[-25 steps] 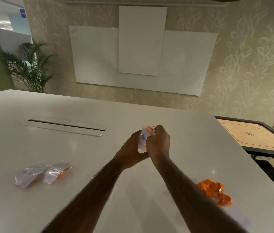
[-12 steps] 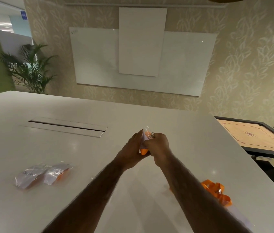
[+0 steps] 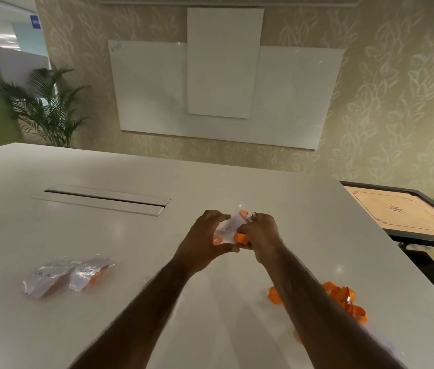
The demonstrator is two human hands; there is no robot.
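Tucking an orange lanyard (image 3: 241,237) into a clear pouch (image 3: 230,224), held above the table (image 3: 130,235).
The left hand (image 3: 205,242) cups the pouch and the right hand (image 3: 261,235) pinches the lanyard. It is best to keep the mouth spread and feed the folds in flat. Filled pouches (image 3: 68,272) lie left, loose lanyards (image 3: 338,291) near right.

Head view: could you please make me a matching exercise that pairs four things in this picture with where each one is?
Things:
1. held pouch
2. packed pouches
3. loose lanyard
4. carrom board

Places:
A. off the table, beyond its right edge
B. gripped by the left hand and right hand, above the table
C. lying on the table's left side
D. lying on the table's near right side

Pairs: 1-B, 2-C, 3-D, 4-A
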